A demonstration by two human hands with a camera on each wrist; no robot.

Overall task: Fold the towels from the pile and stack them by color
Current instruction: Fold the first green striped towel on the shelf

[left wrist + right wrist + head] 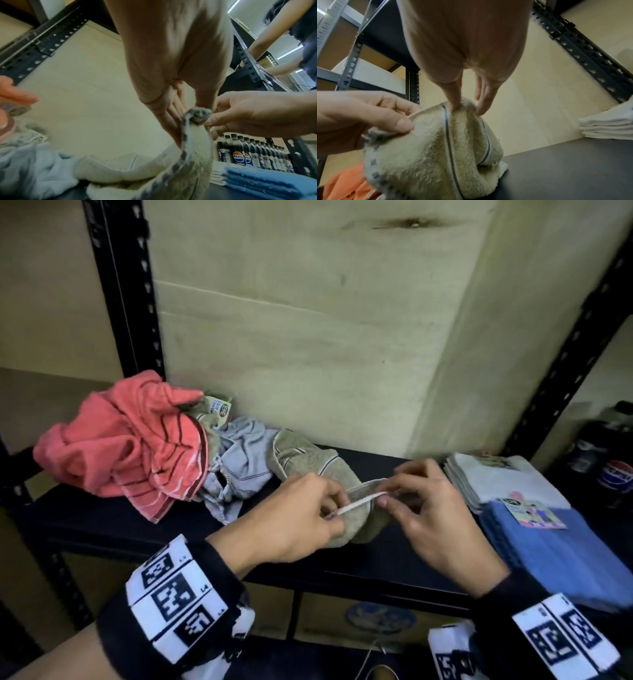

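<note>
A beige towel [318,467] with thin dark stripes lies on the black shelf [102,518], trailing from the pile. Both hands hold its hemmed edge, pulled taut between them just above the shelf. My left hand [329,508] pinches one end of the edge; my right hand [387,494] pinches the other. The same beige towel [436,148] hangs bunched below the fingers in the right wrist view. The pile at the left has a crumpled coral striped towel [126,446] and a light grey-blue towel [243,463]. Folded white towels [496,477] and folded blue towels [555,549] are stacked at the right.
Black perforated uprights [126,289] frame the shelf against a pale wall. Pepsi bottles [240,152] stand beyond the folded stacks at the right. Cardboard boxes [359,618] sit on the level below. Another person's arm [274,36] shows at the upper right of the left wrist view.
</note>
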